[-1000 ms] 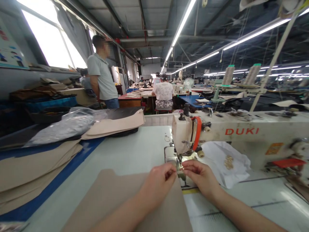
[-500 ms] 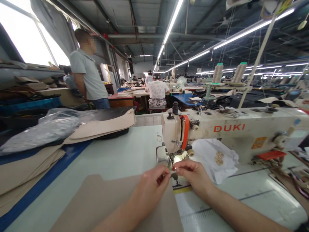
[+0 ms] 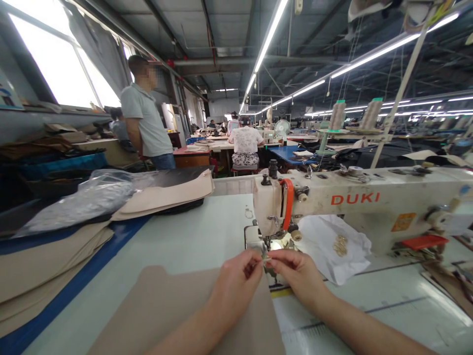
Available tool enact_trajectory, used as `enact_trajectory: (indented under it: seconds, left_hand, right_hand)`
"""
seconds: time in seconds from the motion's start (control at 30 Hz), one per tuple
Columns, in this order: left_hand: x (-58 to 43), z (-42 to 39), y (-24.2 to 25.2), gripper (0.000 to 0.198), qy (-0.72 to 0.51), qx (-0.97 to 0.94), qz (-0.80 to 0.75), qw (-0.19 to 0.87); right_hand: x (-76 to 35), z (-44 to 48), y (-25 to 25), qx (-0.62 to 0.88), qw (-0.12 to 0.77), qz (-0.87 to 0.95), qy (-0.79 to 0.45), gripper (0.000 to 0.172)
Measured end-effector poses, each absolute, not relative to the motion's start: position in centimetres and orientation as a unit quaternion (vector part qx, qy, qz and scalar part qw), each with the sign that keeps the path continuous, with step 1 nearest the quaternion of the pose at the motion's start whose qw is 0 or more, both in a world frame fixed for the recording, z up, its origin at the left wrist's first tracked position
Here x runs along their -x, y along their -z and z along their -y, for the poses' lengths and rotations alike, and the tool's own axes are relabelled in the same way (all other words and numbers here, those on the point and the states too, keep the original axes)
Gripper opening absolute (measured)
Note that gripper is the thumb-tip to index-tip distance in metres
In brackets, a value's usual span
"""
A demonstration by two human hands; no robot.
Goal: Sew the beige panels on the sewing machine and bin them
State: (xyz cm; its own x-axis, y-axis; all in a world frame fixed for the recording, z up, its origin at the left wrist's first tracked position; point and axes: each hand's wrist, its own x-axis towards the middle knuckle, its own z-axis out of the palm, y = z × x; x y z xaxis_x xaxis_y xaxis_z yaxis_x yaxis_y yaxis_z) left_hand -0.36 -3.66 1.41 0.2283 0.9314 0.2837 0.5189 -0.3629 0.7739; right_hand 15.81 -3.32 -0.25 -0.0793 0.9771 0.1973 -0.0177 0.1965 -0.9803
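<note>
My left hand (image 3: 238, 276) and my right hand (image 3: 297, 271) meet fingertip to fingertip just in front of the sewing machine's needle area (image 3: 268, 241). Both are closed in a pinch on a small pale strip (image 3: 266, 259), mostly hidden by the fingers. Beneath my left hand and forearm a large taupe fabric panel (image 3: 177, 305) lies flat on the table. The white sewing machine (image 3: 318, 195) has an orange lever guard. Behind my right hand, a white cloth or bag (image 3: 321, 246) carries several small gold-coloured rings (image 3: 340, 245).
At left lie stacked beige panels (image 3: 51, 266) on a blue surface, a clear plastic bag (image 3: 88, 202) and more beige pieces (image 3: 170, 195). Thread cones (image 3: 337, 116) stand behind the machine. One person (image 3: 148, 123) stands at left; another (image 3: 246, 143) sits ahead with back turned.
My fingertips have come closer together, and the pale strip now shows between them. The whole view has shifted slightly, so the scene sits a little further right.
</note>
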Motion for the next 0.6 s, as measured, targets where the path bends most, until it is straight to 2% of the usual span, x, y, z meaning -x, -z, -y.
enact_trajectory:
  seconds: [0.2,0.43,0.6]
  left_hand:
    - [0.17,3.80,-1.13,0.013,-0.362,-0.736,-0.492,0.291]
    - [0.33,3.96,-1.11,0.013,-0.364,-0.736,-0.505,0.267]
    - [0.24,4.02,-1.14,0.011,-0.358,-0.738,-0.505,0.270]
  right_hand:
    - [-15.68,3.74,0.10,0.452,0.509,0.637,-0.362,0.019]
    - [-15.92,3.87,0.39,0.427,0.489,0.643,-0.406,0.022]
    - [-15.96,3.86,0.52,0.435,0.483,0.651,-0.391,0.021]
